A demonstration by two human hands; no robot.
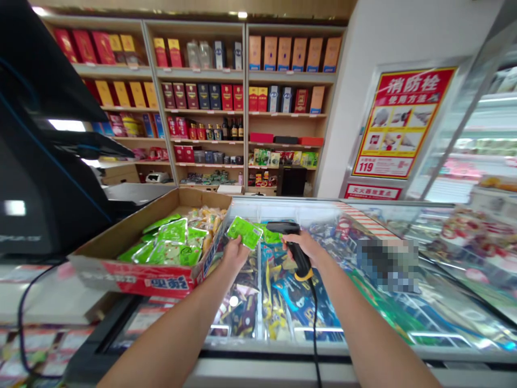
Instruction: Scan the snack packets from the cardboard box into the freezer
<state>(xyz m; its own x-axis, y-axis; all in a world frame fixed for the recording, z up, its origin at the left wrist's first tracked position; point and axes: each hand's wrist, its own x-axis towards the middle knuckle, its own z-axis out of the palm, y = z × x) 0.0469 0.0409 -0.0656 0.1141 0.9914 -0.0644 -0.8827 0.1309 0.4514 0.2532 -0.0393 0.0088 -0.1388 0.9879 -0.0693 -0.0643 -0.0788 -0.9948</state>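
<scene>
Green packet [244, 233] sits pinched in the left hand [235, 254], its fingers closed on the lower edge, above a glass-topped freezer [274, 350] and just beside the head of a barcode scanner [297, 253]. The right hand [304, 249] is wrapped firmly round the scanner's black grip, and a black cable [314, 334] drops from the yellow-ringed base over the freezer's front edge. Under the glass lie bright frozen-food packs [283, 302]. To the left, a cardboard box [149, 275] with red print rests across the freezer's corner, filled with more green packets [173, 242] and yellow packets [208, 226]. Past it stands a black checkout terminal [40, 161] above a counter [40, 302]. Behind, wooden shelves [194, 70] in 3 bays carry red, yellow and blue boxes and dark bottles [232, 129]. On the white wall [404, 32] to the right hangs a red-and-yellow poster [404, 124] showing 119. Further right, a lit display fridge [476, 145] holds packaged goods, and a pixelated blur [388, 267] hides part of the freezer glass.
</scene>
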